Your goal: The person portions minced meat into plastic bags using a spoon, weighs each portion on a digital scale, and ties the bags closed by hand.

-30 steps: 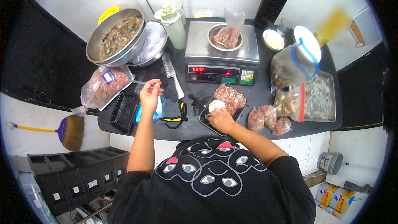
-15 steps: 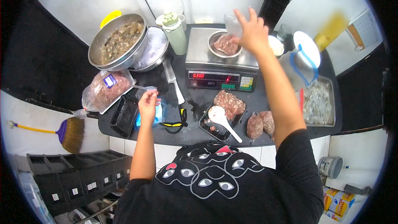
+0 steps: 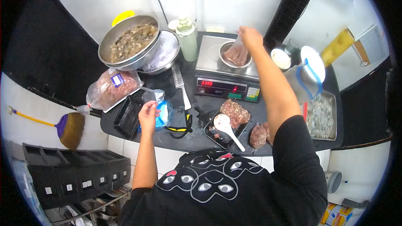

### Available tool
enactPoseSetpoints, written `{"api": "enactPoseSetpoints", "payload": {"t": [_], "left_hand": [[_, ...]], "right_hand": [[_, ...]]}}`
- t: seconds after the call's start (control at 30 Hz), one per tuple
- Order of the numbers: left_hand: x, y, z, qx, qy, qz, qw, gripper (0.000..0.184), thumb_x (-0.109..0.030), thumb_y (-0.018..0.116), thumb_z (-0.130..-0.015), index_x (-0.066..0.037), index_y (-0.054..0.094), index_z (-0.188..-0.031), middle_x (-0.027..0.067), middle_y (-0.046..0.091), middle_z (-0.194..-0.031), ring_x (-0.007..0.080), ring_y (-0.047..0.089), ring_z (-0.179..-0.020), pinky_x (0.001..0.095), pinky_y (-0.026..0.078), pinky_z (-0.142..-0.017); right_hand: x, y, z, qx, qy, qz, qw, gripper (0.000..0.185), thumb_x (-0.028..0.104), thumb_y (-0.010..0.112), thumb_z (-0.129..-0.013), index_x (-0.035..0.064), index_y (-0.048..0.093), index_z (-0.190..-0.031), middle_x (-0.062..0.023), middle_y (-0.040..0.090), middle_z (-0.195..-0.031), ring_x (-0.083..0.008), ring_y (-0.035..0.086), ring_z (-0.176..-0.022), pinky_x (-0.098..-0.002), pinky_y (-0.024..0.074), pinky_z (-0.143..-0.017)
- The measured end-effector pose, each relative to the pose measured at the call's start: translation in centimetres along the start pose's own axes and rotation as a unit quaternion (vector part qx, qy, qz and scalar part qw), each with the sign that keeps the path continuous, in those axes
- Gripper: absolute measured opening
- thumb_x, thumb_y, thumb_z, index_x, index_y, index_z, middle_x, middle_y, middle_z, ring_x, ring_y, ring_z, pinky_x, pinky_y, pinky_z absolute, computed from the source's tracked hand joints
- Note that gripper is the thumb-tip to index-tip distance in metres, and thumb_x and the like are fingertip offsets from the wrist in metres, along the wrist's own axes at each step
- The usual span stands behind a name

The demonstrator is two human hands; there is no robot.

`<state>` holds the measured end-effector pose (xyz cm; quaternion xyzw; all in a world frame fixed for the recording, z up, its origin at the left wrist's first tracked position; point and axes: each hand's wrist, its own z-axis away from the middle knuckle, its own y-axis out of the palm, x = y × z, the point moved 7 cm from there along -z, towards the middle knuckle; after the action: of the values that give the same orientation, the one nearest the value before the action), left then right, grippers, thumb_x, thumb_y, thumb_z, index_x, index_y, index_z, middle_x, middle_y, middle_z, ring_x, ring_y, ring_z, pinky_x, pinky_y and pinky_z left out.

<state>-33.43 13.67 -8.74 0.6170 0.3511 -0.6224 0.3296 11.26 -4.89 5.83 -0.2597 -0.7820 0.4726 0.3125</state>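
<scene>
My right hand (image 3: 251, 38) is closed on the top of a clear plastic bag of ground meat (image 3: 237, 54), which sits in a small metal bowl (image 3: 223, 60) on the scale (image 3: 207, 58). The red display reads 0.300. My left hand (image 3: 149, 113) has its fingers pinched together beside the blue and clear plastic bags (image 3: 164, 113); whatever it may hold is too small to make out. A white spoon (image 3: 228, 131) rests on the black tray (image 3: 222, 143) of ground meat (image 3: 235, 113).
A knife (image 3: 181, 88) lies left of the scale. Stacked bowls of shrimp (image 3: 134, 42), a bottle (image 3: 186, 42) and a large meat bag (image 3: 112, 92) stand left. Filled bags (image 3: 258, 135), a zip bag (image 3: 302, 81) and a metal tray (image 3: 333, 119) are right.
My right hand has left the spoon on the tray, reached up to the scale and closed on the bag's top. My left hand has stayed near the blue bag. The view has shifted slightly.
</scene>
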Motion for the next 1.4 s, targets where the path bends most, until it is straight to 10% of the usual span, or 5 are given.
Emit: {"api": "enactPoseSetpoints", "payload": {"t": [0.33, 0.63, 0.8, 1.1, 1.4], "left_hand": [[-1.4, 2.8, -0.4, 0.06, -0.013, -0.043, 0.997, 0.022, -0.013, 0.061, -0.085, -0.003, 0.058, -0.104, 0.006, 0.063, -0.093, 0.0128, 0.061, -0.076, 0.0244, 0.048, -0.066], [-17.3, 15.4, -2.2, 0.339, 0.286, -0.098, 0.891, 0.115, -0.05, 0.08, -0.053, 0.0, 0.022, -0.138, 0.0188, 0.031, -0.141, 0.0276, 0.028, -0.132, 0.036, 0.022, -0.107], [-18.1, 18.5, 1.3, 0.524, 0.128, 0.047, 0.841, 0.101, -0.043, 0.085, -0.048, 0.001, 0.039, -0.128, 0.014, 0.051, -0.122, 0.0228, 0.046, -0.115, 0.0359, 0.033, -0.1], [-17.9, 15.1, 4.0, 0.324, 0.201, -0.046, 0.923, 0.047, -0.022, 0.065, -0.081, 0.001, 0.048, -0.118, 0.015, 0.057, -0.111, 0.0267, 0.054, -0.104, 0.0374, 0.042, -0.089], [-0.3, 6.8, 8.3, 0.169, 0.325, -0.259, 0.894, 0.029, -0.014, 0.064, -0.072, -0.002, 0.057, -0.096, 0.0148, 0.062, -0.081, 0.0368, 0.06, -0.082, 0.0439, 0.047, -0.072]], "right_hand": [[8.8, -11.6, 1.2, -0.075, -0.13, -0.058, 0.987, 0.017, 0.026, 0.056, -0.082, 0.013, 0.067, -0.086, -0.0108, 0.065, -0.085, -0.0304, 0.062, -0.08, -0.0381, 0.0485, -0.07], [17.7, -14.8, 6.3, 0.1, -0.257, -0.203, 0.94, 0.017, 0.023, 0.065, -0.08, 0.0086, 0.068, -0.087, -0.0112, 0.065, -0.075, -0.0198, 0.058, -0.065, -0.0319, 0.0463, -0.065], [23.2, -15.5, 9.8, 0.094, -0.291, -0.174, 0.936, 0.014, 0.021, 0.064, -0.078, 0.0076, 0.067, -0.081, -0.0163, 0.063, -0.076, -0.0287, 0.06, -0.068, -0.0361, 0.0472, -0.066], [27.0, -13.7, 14.7, 0.06, -0.33, -0.153, 0.93, 0.017, 0.022, 0.062, -0.076, 0.0054, 0.061, -0.073, -0.016, 0.06, -0.066, -0.0364, 0.06, -0.066, -0.0437, 0.0478, -0.061], [25.2, 2.5, 28.5, 0.179, -0.201, -0.345, 0.899, 0.019, 0.027, 0.057, -0.08, 0.0083, 0.062, -0.079, -0.0169, 0.061, -0.071, -0.0367, 0.06, -0.069, -0.0432, 0.0479, -0.062]]}}
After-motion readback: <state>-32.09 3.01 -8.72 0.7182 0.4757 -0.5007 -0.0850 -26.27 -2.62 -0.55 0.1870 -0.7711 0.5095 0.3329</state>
